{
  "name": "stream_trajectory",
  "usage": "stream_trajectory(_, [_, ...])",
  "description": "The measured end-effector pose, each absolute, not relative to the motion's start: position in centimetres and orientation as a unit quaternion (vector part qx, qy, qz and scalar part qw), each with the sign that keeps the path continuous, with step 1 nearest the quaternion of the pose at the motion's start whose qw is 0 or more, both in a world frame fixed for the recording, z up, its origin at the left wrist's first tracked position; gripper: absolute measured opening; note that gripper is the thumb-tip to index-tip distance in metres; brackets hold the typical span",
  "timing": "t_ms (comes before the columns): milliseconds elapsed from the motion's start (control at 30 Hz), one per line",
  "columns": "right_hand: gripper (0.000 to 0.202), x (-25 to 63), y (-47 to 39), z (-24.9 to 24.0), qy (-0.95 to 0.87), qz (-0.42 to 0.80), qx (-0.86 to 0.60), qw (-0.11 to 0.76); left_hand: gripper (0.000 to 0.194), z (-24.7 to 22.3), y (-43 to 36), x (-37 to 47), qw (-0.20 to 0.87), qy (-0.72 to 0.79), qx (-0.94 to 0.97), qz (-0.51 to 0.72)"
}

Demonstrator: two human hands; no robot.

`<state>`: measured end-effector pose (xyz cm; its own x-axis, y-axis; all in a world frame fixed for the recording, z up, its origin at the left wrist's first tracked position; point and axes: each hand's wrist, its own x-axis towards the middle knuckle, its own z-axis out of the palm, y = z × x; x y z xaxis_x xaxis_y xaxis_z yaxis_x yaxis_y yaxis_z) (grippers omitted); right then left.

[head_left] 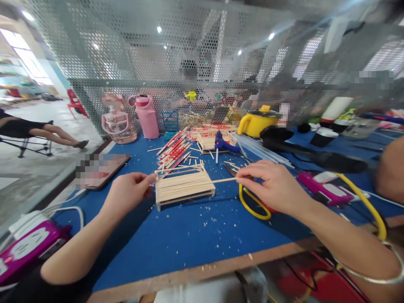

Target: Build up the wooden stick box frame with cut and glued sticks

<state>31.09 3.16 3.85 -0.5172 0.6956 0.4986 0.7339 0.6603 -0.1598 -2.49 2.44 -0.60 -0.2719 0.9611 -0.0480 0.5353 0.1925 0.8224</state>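
Note:
A small model bench of thin wooden sticks (183, 185) stands on the blue tabletop in front of me. My left hand (129, 189) pinches its left end between thumb and fingers. In my right hand (268, 181), thumb and fingers grip one end of a thin wooden stick (225, 180); its other end reaches the right side of the model. Scissors with yellow handles (255, 206) lie under my right hand, partly hidden by it. Behind the model are a blue glue gun (225, 145) and another stick-built frame (208, 143).
Red-marked wooden sticks (175, 149) are heaped behind the model. A phone (109, 170) lies left, near a pink bottle (147, 118). A yellow pot (257, 122), clear glue sticks (265, 149) and a purple power strip (325, 189) are to the right. A perforated metal screen (142, 54) stands behind.

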Motion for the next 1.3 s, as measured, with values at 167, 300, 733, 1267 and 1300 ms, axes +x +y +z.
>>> stream_trajectory(167, [0.015,30.3,1.3,4.2,-0.892,-0.044,-0.367,0.259,0.034,2.2,0.0,2.1,-0.052,0.600,0.699,0.386])
stream_trajectory(300, [0.016,29.3,0.0,4.4,-0.896,-0.070,-0.355,0.255,0.036,3.4,-1.5,8.5,0.029,0.445,0.852,0.276])
stream_trajectory(733, [0.033,30.8,-0.6,2.7,-0.823,-0.026,-0.513,0.242,0.027,1.8,0.3,10.9,0.369,0.448,0.734,0.353])
stream_trajectory(1267, [0.022,35.6,2.6,1.7,-0.733,0.007,-0.678,0.053,0.022,1.0,0.7,9.2,0.607,0.468,0.522,0.375])
stream_trajectory(1300, [0.021,36.3,2.6,2.0,-0.719,-0.002,-0.693,0.048,0.021,1.0,0.7,9.2,0.609,0.467,0.520,0.375])
